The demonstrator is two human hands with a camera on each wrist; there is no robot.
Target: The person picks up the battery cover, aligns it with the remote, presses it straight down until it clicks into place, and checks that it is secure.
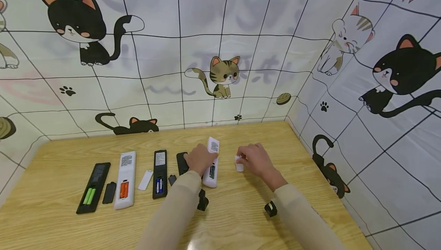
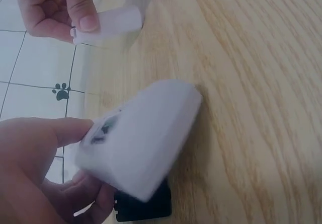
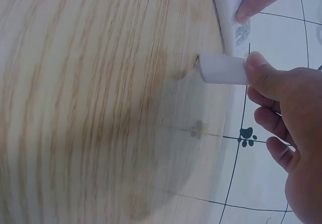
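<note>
A white remote control (image 1: 210,182) lies back side up, its battery compartment (image 1: 212,170) uncovered with batteries showing inside. My left hand (image 1: 199,159) grips it by the sides, thumb on the right edge. In the left wrist view the remote is tilted, one end toward the camera. To its right, my right hand (image 1: 256,160) pinches a small white battery cover (image 1: 239,166) between thumb and fingers, apart from the remote. In the right wrist view the cover (image 3: 221,69) stands out from the fingertips over the tabletop.
Left on the wooden table (image 1: 237,219) lie a black remote (image 1: 100,173) with green batteries, a white remote (image 1: 127,171) with orange ones, and a black remote (image 1: 160,171) with blue ones. Loose covers (image 1: 145,180) lie between them. Another black remote (image 1: 182,162) is partly hidden by my left hand.
</note>
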